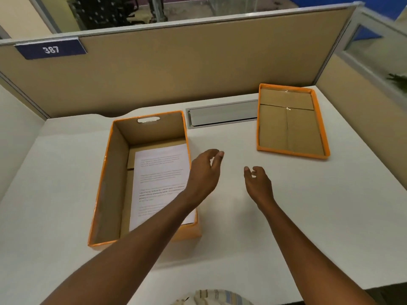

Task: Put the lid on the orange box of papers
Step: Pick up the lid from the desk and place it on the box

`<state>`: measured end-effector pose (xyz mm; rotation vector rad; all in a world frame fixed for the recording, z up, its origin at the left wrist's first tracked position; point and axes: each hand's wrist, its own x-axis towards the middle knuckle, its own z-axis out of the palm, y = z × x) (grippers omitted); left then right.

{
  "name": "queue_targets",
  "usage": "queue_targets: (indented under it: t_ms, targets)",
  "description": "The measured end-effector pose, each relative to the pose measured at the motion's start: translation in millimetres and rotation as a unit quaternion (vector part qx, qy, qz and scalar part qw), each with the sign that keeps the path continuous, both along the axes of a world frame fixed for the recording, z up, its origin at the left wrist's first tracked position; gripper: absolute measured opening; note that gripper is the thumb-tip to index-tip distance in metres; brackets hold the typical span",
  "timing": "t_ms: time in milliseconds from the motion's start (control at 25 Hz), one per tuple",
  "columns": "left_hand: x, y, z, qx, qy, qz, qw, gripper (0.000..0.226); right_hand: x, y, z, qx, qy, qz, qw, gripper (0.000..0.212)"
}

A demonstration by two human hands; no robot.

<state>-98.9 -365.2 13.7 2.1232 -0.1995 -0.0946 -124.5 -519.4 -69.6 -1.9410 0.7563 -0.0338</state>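
Note:
The orange box [100, 190] stands uncovered on the white desk at centre left, with printed papers [160, 172] lying flat inside it. Its orange lid [288, 128] lies upside down at the back right, brown inside facing up. My left hand [203, 172] hovers just past the box's right wall, fingers apart and holding nothing; its forearm crosses over the box's near right corner. My right hand [258, 183] floats over bare desk between box and lid, also open and empty. Neither hand touches the lid.
A grey cable-tray cover [222, 114] is set into the white desk [308, 205] between box and lid. Tan cubicle partitions [176, 69] wall the back and right side, with a blue "387" sign [51, 49] at upper left.

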Motion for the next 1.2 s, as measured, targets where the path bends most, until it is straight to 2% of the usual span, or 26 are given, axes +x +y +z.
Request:
queue_targets:
  t_ms: [80,280,440,600,800,960,1040,1200]
  targets:
    - [20,-26,-9,0.014,0.044,-0.011,0.999,0.036,10,-23,-3,-0.007,-0.001,-0.014,1.000,0.052]
    - [59,-70,-28,0.069,0.099,-0.002,0.993,0.048,32,-72,-8,-0.009,-0.009,-0.051,0.999,0.051]
    - [83,-104,-44,0.059,0.138,0.016,0.989,0.050,51,-111,-13,-0.037,-0.029,-0.077,0.996,0.045]
    - [105,-135,-57,0.055,0.174,0.036,0.983,0.051,71,-149,-17,-0.064,-0.029,-0.108,0.992,0.052]
    - [127,-165,-78,0.062,0.210,0.033,0.975,0.048,93,-200,-21,-0.137,-0.044,-0.169,0.975,0.051]
    - [137,-179,-96,0.044,0.251,0.025,0.967,0.040,101,-238,-29,-0.197,-0.015,-0.204,0.959,0.051]
    - [140,-183,-102,0.042,0.272,0.028,0.961,0.058,104,-251,-35,-0.213,0.006,-0.209,0.954,0.052]
    - [146,-189,-110,0.023,0.283,0.036,0.958,0.063,105,-263,-47,-0.209,0.074,-0.208,0.953,0.054]
